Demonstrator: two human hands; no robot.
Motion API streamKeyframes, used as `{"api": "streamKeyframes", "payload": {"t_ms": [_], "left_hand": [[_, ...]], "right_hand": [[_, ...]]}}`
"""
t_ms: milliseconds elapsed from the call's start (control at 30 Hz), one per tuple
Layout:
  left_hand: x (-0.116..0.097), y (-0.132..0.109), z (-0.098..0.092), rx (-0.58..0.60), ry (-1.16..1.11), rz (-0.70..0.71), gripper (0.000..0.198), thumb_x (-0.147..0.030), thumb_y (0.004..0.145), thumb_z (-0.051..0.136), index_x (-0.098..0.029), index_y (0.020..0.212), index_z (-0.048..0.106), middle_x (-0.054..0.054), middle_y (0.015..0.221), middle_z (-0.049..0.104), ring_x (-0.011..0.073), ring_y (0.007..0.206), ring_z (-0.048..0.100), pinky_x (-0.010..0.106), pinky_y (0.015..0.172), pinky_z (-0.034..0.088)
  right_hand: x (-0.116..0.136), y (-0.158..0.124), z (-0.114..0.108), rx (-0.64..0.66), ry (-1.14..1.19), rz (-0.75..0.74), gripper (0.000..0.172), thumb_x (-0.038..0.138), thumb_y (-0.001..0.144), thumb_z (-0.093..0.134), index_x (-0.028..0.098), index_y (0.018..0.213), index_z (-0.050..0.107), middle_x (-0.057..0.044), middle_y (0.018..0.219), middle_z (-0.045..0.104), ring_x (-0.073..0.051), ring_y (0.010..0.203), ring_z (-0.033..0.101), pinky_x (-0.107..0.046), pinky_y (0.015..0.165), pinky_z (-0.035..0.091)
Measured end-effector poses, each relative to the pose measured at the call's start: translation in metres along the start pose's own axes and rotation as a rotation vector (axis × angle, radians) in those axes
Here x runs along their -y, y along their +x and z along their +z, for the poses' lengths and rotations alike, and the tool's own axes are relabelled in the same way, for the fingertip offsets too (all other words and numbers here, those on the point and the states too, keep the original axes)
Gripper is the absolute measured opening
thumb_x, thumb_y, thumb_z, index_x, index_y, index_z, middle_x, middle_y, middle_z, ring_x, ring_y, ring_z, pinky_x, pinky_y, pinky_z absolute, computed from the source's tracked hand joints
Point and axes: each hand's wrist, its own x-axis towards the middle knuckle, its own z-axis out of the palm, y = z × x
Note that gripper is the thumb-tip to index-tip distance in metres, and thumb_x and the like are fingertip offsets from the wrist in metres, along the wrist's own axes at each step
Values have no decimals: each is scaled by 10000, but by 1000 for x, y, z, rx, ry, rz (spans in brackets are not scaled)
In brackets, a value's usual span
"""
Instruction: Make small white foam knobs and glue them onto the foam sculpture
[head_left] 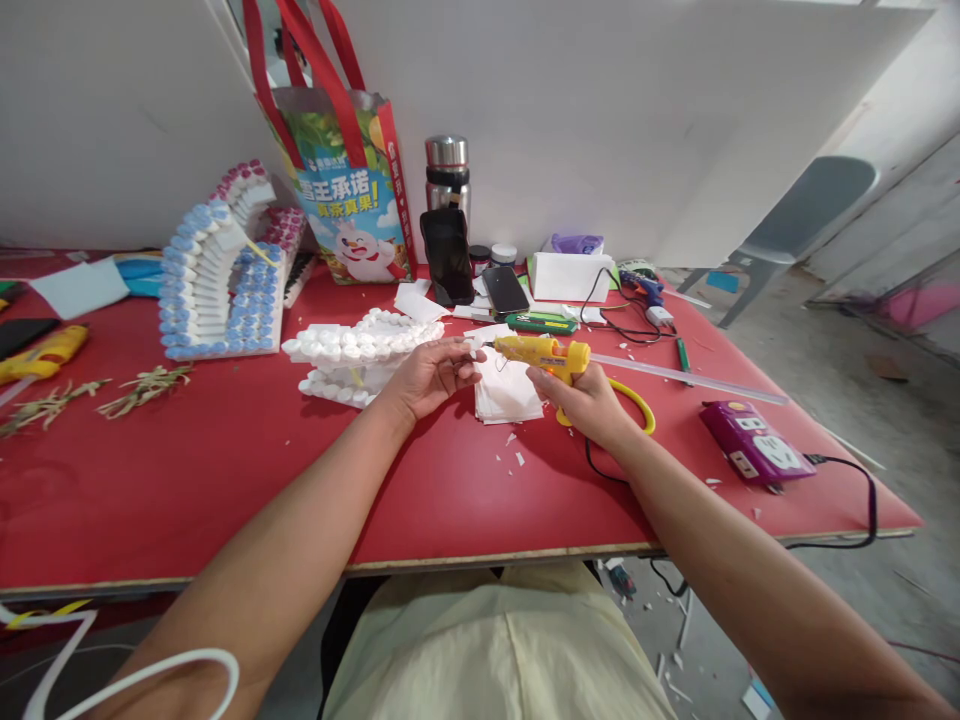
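My right hand [589, 402] grips a yellow hot glue gun [529, 349], its nozzle pointing left. A long clear glue stick [690, 377] sticks out of the gun's back end. At the nozzle tip, my left hand [437, 374] pinches a small white piece [477, 344], partly hidden by the fingers. A white craft model [337, 345] covered in rounded white bits stands just left of that hand. Under the gun lies a stack of white paper pieces [510, 398].
A blue-and-white model [221, 290] and a printed bag [349, 190] stand at the back left. Behind my hands are a steel flask [448, 155], a phone [448, 255] and a green cutter [541, 323]. A purple power strip [757, 443] sits right; another yellow glue gun [49, 355] lies left.
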Motion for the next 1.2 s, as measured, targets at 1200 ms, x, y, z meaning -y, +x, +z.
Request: {"api": "streamKeyframes", "payload": {"t_ms": [1200], "left_hand": [[-2,-7,-1,216,-61,-44,91,-76,785,709,-98,866,746,44,734,649,38,467,480,253,657,564]], "right_hand": [[2,-4,2,-8,127,-132,326,496,906,663,175,849,642,16,683,490,-107,604,407,-262,541,349]]}}
